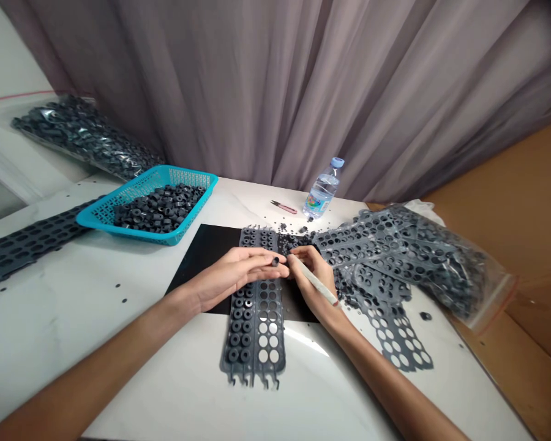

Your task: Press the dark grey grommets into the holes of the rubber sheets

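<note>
My left hand [239,272] reaches over a dark rubber moulded sheet [270,306], its fingers closed on a small black rubber bushing [275,261]. My right hand [314,275] is wrapped round a pen-like tool with a pale handle [319,285]. The tool's tip is close to the left fingertips and is hard to make out. On the sheet, the left columns hold several round bushings [234,340], while the lower right columns show open holes. Part of the sheet is hidden under my left hand. Beneath it lies a black mat [211,245].
A blue basket [179,236] of bushings stands at the left, near a full clear bag [87,135]. Punched sheets [381,257] and another bag [463,263] crowd the right. A water bottle [321,190] and pink-handled snips [284,207] sit behind. Black scraps are scattered about.
</note>
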`<state>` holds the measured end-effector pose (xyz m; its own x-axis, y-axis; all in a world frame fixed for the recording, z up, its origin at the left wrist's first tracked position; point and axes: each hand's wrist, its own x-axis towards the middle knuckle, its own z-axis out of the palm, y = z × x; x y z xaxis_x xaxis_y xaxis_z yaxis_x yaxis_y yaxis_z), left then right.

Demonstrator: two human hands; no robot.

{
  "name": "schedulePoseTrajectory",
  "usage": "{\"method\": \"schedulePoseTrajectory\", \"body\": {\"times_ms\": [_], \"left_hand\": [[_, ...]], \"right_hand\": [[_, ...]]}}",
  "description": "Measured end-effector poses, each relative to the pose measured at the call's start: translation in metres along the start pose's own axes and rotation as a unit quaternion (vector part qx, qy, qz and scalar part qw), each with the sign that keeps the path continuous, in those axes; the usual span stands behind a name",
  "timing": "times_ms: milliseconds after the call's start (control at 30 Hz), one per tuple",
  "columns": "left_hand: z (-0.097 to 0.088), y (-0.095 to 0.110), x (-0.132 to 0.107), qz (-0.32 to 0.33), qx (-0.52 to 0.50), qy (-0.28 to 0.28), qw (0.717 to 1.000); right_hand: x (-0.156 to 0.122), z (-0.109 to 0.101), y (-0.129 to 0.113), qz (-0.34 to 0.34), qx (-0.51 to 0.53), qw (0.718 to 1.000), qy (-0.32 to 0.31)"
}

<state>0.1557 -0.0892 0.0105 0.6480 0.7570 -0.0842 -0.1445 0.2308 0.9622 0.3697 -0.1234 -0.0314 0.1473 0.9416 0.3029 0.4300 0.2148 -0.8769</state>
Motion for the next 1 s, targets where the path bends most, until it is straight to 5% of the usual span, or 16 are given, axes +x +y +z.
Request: {"method": "schedulePoseTrajectory", "body": {"times_ms": [133,267,367,567,700,833,1000], "left_hand": [[-0.012,-0.014,0.032,0.134,0.23,0.116,0.957],[-0.005,-0.012,0.072,0.18,0.32,0.078,0.927],[0.003,-0.006,0.081,0.2,0.371,0.046,0.905],[-0.019,-0.02,0.028,0.187,0.451,0.11,0.866],[-0.03,-0.031,0.001,0.167,0.545,0.072,0.818],[-0.024,-0.026,-0.007,0.156,0.55,0.034,0.819],[-0.018,-0.016,-0.018,0.125,0.545,-0.006,0.829]], "right_hand": [[-0.003,-0.007,-0.019,-0.017,0.017,0.997,0.073],[-0.005,-0.013,-0.036,-0.023,0.027,0.99,0.139],[-0.004,-0.015,-0.035,-0.019,0.024,0.99,0.136],[-0.004,-0.013,-0.016,0.019,0.036,0.998,0.049],[-0.007,-0.007,-0.014,0.051,0.059,0.994,-0.076],[-0.01,-0.002,-0.017,0.056,0.082,0.98,-0.174],[-0.009,0.003,-0.012,0.077,0.128,0.972,-0.182]]}}
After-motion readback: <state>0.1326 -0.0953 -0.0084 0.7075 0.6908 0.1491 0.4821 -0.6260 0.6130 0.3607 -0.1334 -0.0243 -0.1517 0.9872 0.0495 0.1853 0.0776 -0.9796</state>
